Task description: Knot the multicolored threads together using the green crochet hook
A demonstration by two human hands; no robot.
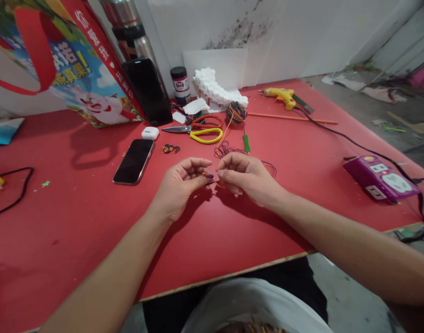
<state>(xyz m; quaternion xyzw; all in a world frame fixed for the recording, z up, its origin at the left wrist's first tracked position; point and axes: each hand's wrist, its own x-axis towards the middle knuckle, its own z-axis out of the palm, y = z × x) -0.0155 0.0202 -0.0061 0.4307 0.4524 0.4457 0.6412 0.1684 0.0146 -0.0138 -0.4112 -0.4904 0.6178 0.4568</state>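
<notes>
Pinched between thumb and fingers of my left hand [184,185] is a small piece of knotted multicoloured cord [208,176]. Close beside it, my right hand [246,178] is closed with thumb against forefinger on a thin orange strand of the cord. Loose loops of cord [225,149] lie just beyond the hands and lead up to a wound ball of cord [236,113]. A green-handled tool [246,143] rests right of the loops. To the left lies a finished-looking knotted cord piece [170,148].
Scissors [206,129], a white earbud case [150,133] and a phone [134,162] lie on the red table [184,249]. A second phone [148,90] stands against a flask. At right are a yellow glue gun [281,96] and a purple power box [381,178]. Below the edge is a lined bin [260,289].
</notes>
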